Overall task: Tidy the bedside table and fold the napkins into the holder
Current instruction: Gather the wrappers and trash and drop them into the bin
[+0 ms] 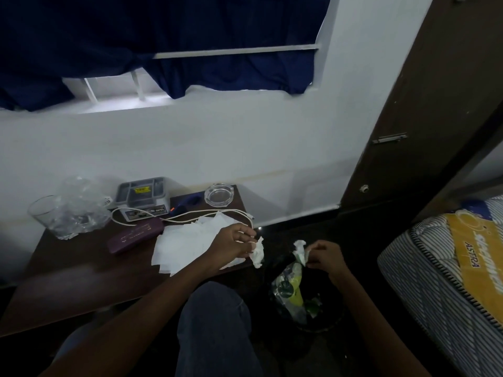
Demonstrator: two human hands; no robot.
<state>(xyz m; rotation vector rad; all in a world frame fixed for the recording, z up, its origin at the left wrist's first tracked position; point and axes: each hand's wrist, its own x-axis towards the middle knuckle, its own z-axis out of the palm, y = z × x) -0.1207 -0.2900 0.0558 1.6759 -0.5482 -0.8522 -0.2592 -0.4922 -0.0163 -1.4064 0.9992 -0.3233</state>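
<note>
Left hand [239, 244] grips crumpled white paper wad [258, 254]; right hand [324, 254] pinches second wad [299, 246]. One flat napkin pile [185, 247], brown table [81, 268].

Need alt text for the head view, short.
The person's left hand grips a crumpled tissue at the edge of the bedside table; the right hand grips another wad above a black bin. Flat napkins, a white cable, a maroon case, a grey holder and a glass ashtray lie on the table.

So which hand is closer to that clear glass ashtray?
Left. The left hand, gripping a crumpled white tissue, is in front of the clear glass ashtray; the right hand, pinching another white wad, hangs beside the dark wooden table over the black bin.
</note>
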